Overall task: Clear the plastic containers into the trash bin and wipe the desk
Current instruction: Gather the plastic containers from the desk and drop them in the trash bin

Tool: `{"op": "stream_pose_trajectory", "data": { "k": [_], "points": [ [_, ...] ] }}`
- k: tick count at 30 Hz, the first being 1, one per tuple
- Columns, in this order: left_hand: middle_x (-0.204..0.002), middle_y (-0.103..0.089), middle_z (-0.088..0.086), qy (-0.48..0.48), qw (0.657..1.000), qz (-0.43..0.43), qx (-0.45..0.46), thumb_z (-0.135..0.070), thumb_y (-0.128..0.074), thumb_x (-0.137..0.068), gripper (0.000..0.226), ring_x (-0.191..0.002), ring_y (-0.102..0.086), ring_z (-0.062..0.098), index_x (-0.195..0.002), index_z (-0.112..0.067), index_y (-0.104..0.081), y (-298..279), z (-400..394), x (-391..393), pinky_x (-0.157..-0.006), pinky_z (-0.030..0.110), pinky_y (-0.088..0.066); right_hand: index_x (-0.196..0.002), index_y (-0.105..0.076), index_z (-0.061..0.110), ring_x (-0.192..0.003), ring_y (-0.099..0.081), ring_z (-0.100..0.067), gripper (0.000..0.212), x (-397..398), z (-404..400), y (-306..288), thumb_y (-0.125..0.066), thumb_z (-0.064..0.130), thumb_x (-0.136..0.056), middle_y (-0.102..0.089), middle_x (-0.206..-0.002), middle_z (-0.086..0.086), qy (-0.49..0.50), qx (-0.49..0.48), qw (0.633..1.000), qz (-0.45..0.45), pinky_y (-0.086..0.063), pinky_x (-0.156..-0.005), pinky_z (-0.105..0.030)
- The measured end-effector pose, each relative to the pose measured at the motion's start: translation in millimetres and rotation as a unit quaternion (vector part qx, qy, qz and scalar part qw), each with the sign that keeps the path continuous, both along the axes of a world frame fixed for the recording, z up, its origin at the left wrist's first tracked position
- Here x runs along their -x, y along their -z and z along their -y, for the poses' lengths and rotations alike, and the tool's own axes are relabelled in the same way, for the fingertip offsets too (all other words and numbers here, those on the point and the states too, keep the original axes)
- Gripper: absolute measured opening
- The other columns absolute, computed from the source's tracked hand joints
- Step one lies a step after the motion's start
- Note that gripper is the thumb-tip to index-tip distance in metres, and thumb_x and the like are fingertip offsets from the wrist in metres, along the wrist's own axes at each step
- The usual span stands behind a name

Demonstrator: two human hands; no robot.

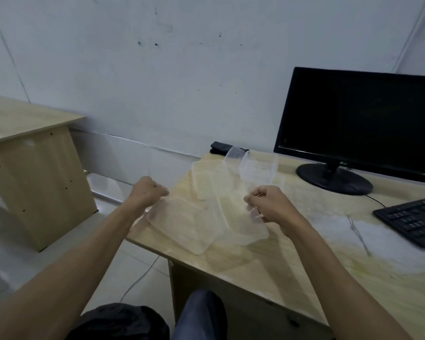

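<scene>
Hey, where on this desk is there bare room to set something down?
Bare desk lies along the near edge, between the clear containers and the keyboard. The far left corner is crowded: stacked containers, dark cloth, both hands. The monitor fills the right rear.

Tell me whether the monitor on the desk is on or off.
Off, as far as the view shows: the monitor has a uniformly black screen with no image or glow. A standby light is too small to tell.

Containers [206, 204] on desk [268, 261] left end, monitor [353, 123] behind right, keyboard [412, 220] right
</scene>
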State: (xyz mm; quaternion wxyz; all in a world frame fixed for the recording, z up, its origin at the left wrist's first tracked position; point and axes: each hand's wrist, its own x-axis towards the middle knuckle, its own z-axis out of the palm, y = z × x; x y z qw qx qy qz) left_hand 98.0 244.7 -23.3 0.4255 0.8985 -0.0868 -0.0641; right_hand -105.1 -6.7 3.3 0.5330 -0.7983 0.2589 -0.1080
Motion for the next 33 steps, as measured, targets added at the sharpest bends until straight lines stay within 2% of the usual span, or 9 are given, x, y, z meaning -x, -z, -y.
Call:
{"op": "stream_pose_trajectory", "data": {
  "k": [2, 4, 7, 10, 12, 15, 19, 25, 33],
  "points": [
    [-0.097, -0.074, 0.029, 0.017, 0.995, -0.034, 0.088, -0.005, -0.075, -0.089, 0.013, -0.072, -0.072, 0.026, -0.079, 0.003, -0.073, -18.1, -0.6, 0.9, -0.062, 0.029, -0.054, -0.097, -0.070, 0.003, -0.067, -0.068, -0.017, 0.018, 3.1, 7.2, -6.5, -0.072, 0.021, -0.097, -0.073, -0.086, -0.010, -0.001, -0.023, 1.000, 0.018, -0.065, -0.066, -0.039],
    [-0.104, -0.073, 0.023, 0.047, 0.994, -0.034, 0.093, -0.020, -0.082, -0.087, 0.019, -0.074, -0.071, 0.022, -0.085, -0.006, -0.069, -34.6, 4.3, -1.2, -0.067, 0.031, -0.056, -0.097, -0.068, 0.002, -0.066, -0.066, -0.017, 0.021, 4.7, 14.0, -11.6, -0.072, 0.023, -0.097, -0.071, -0.085, -0.009, 0.003, -0.036, 0.999, 0.037, -0.066, -0.074, -0.046],
    [-0.107, -0.068, 0.005, 0.154, 0.968, 0.065, -0.185, -0.054, -0.090, -0.067, 0.063, -0.096, -0.065, 0.022, -0.115, -0.018, -0.068, -43.5, 14.3, 11.0, -0.084, 0.034, -0.050, -0.095, -0.066, 0.005, -0.065, -0.064, -0.016, 0.019, 5.4, 20.6, -14.2, -0.071, 0.023, -0.098, -0.066, -0.082, -0.009, 0.015, -0.055, 0.997, 0.055, -0.065, -0.080, -0.053],
    [-0.132, -0.061, 0.003, 0.286, 0.909, 0.053, -0.299, -0.065, -0.083, -0.069, 0.080, -0.118, -0.058, 0.022, -0.133, -0.023, -0.062, -29.7, 28.7, 43.0, -0.100, 0.036, -0.046, -0.096, -0.066, 0.005, -0.065, -0.062, -0.016, 0.019, 7.6, 22.0, -13.7, -0.070, 0.023, -0.099, -0.062, -0.079, -0.009, 0.012, -0.057, 0.997, 0.056, -0.064, -0.081, -0.054],
    [-0.134, -0.060, 0.000, 0.318, 0.899, 0.099, -0.283, -0.070, -0.078, -0.071, 0.073, -0.122, -0.055, 0.019, -0.128, -0.025, -0.066, -19.6, 35.4, 55.8, -0.101, 0.035, -0.044, -0.096, -0.065, 0.004, -0.062, -0.061, -0.014, 0.019, 9.2, 23.0, -11.6, -0.070, 0.023, -0.099, -0.061, -0.077, -0.008, 0.012, -0.058, 0.997, 0.059, -0.064, -0.080, -0.056],
    [-0.104, -0.062, -0.007, 0.298, 0.909, 0.173, -0.235, -0.081, -0.072, -0.066, 0.063, -0.095, -0.059, 0.012, -0.096, -0.026, -0.073, -8.2, 46.6, 72.8, -0.083, 0.031, -0.051, -0.092, -0.063, 0.007, -0.061, -0.059, -0.015, 0.019, 10.3, 28.0, -7.9, -0.070, 0.023, -0.099, -0.060, -0.072, -0.006, 0.025, -0.059, 0.996, 0.067, -0.062, -0.082, -0.060],
    [-0.093, -0.055, -0.008, 0.305, 0.898, 0.180, -0.261, -0.065, -0.078, -0.073, 0.045, -0.083, -0.055, 0.012, -0.081, -0.023, -0.064, 3.8, 60.8, 95.9, -0.077, 0.034, -0.053, -0.092, -0.061, 0.009, -0.065, -0.059, -0.017, 0.017, 14.2, 34.0, -6.3, -0.070, 0.023, -0.099, -0.061, -0.078, -0.008, 0.039, -0.060, 0.995, 0.073, -0.063, -0.083, -0.057],
    [-0.087, -0.066, -0.001, 0.286, 0.879, 0.252, -0.286, -0.029, -0.077, -0.077, 0.016, -0.080, -0.065, 0.022, -0.075, -0.015, -0.067, -1.5, 61.5, 104.6, -0.075, 0.039, -0.059, -0.088, -0.057, 0.012, -0.067, -0.064, -0.015, 0.020, 20.9, 35.5, -7.9, -0.069, 0.023, -0.099, -0.066, -0.082, -0.006, 0.033, -0.062, 0.995, 0.074, -0.061, -0.064, -0.031],
    [-0.073, -0.072, 0.004, 0.158, 0.916, 0.311, -0.200, -0.028, -0.080, -0.070, 0.020, -0.073, -0.066, 0.025, -0.067, -0.009, -0.072, -86.2, 25.4, 91.1, -0.070, 0.036, -0.057, -0.087, -0.059, 0.013, -0.062, -0.064, -0.011, 0.017, 23.6, 28.6, -12.5, -0.070, 0.020, -0.098, -0.069, -0.073, 0.000, -0.008, -0.145, 0.987, 0.062, -0.064, -0.085, -0.050]
  ]
}}
